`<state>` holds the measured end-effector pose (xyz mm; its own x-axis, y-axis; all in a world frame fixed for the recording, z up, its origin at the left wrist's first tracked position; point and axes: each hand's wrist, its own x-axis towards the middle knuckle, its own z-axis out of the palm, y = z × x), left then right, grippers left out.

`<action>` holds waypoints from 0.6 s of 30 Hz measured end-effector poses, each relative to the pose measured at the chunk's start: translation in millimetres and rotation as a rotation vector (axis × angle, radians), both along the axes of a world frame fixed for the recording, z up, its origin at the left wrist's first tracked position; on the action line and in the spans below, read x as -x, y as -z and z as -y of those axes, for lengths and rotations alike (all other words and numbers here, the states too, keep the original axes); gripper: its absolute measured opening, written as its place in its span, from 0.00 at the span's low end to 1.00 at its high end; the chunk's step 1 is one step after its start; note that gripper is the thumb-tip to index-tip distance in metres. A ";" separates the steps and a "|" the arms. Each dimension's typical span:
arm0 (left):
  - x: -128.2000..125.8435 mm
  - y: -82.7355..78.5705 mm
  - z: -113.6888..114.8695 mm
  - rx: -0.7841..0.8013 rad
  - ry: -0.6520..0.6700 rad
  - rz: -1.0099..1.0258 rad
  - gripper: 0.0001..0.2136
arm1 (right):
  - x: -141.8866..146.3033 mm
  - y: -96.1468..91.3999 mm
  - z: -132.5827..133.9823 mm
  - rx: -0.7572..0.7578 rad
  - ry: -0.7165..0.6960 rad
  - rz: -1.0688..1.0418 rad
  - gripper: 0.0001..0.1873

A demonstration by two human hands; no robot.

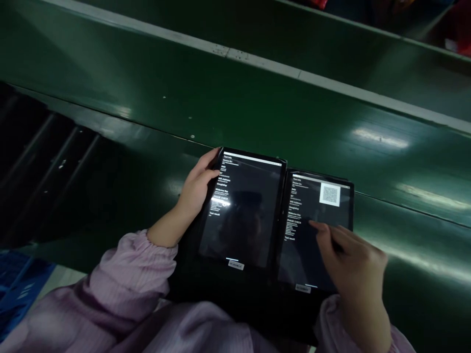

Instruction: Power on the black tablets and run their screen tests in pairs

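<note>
Two black tablets lie side by side, their lit screens showing lists of small white text. My left hand [198,184] grips the left tablet [243,225] by its upper left edge, thumb on the front rim and the other fingers behind it. A barcode label sits at the bottom of each. Over the right tablet [305,257] is my right hand [351,257], holding nothing, a finger stretched toward the middle of the screen; whether it touches the glass I cannot tell. A square code [330,194] shows at the upper right of that screen.
A green work surface [147,88] with a pale metal strip [265,63] runs behind the tablets. Dark ribbed rails [47,147] are at the left, and a blue crate [22,284] is at lower left. Red items [459,34] appear at the upper right.
</note>
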<state>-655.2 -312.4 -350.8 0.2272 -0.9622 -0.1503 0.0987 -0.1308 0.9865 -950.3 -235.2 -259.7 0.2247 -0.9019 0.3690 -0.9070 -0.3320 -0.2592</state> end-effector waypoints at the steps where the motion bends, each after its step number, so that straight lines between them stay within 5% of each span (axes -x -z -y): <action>1: -0.2 0.5 -0.2 0.009 0.001 0.002 0.27 | 2.4 -1.3 -0.4 0.011 0.026 0.020 0.25; 6: -1.8 -2.0 -1.9 -0.021 0.089 0.104 0.30 | 6.8 -5.2 -0.7 -0.015 0.069 0.094 0.23; 11: -2.8 -7.2 -4.4 -0.038 0.173 0.314 0.49 | 12.2 -5.4 5.8 -0.079 0.114 0.088 0.23; 18: 0.3 -6.3 3.7 -0.014 0.016 0.013 0.26 | 14.2 3.7 26.9 -0.127 0.099 0.026 0.30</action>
<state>-655.4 -316.1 -344.5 0.2139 -0.9635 -0.1609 0.0832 -0.1461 0.9858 -964.5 -262.2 -263.4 0.1246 -0.9589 0.2549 -0.9261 -0.2046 -0.3170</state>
